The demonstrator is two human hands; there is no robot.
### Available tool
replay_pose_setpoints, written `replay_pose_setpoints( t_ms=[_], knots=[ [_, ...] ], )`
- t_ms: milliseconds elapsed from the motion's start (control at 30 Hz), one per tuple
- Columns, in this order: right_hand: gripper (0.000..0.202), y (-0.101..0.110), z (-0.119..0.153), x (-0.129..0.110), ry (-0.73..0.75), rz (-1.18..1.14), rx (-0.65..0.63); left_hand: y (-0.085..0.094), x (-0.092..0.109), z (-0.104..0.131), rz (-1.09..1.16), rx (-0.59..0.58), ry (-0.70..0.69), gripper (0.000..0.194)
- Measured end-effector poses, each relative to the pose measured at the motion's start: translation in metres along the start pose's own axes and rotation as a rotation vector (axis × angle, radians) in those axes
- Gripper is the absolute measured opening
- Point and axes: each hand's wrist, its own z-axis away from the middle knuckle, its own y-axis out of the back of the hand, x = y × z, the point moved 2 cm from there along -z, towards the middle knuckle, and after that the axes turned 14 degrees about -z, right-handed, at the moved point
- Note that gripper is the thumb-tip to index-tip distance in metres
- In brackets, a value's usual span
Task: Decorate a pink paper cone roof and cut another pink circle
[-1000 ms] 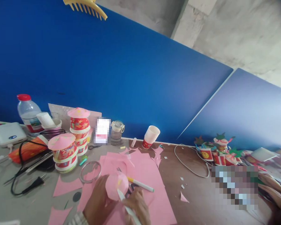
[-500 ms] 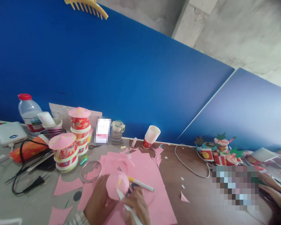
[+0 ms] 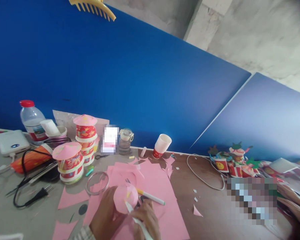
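While the blue partition [image 3: 140,83] is standing behind everything, the table [image 3: 210,216] is carrying the work. The large pink sheet [image 3: 175,213] is lying under both hands, arc-shaped cut edges showing around it, so shaping is evidently already done on some paper. The taller cup tower [image 3: 85,132] and shorter cup tower [image 3: 69,163] are standing off to the left, both wearing pink cone tops. The left hand [image 3: 105,213] is closing around the pink paper piece [image 3: 120,196], steadying it above the sheet at near centre. The right hand [image 3: 148,216] is gripping the white pointed tool [image 3: 140,224], fingers together on it. The active spot is where the tip is meeting the piece, just beside a yellow mark; my read: the paper is being worked there, so the left hand's hold is mattering. Whether the tip is pressing in or only touching, can't tell. The yellow-and-white marker [image 3: 152,197] is lying just past the right hand. The scissors [image 3: 140,199] are sitting partly hidden between hand and piece. A small pink scrap [image 3: 197,210] is lying well apart.
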Motion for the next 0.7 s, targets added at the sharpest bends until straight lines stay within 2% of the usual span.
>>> replay_pose_setpoints(
  t_ms=[167, 400, 700],
  knots=[
    [0.036, 0.0003, -0.0015, -0.0005, -0.003, -0.013, 0.027, -0.001, -0.0004, 0.0001, -0.021, -0.002, -0.014, 0.048],
    [0.037, -0.0004, -0.0037, -0.0009, 0.017, -0.011, -0.014, 0.0002, -0.0006, 0.0007, -0.019, 0.017, 0.004, 0.05],
    [0.037, -0.0006, -0.0028, -0.0016, -0.049, -0.026, 0.018, -0.0004, -0.0005, -0.0002, -0.014, 0.009, -0.012, 0.05]
  ],
)
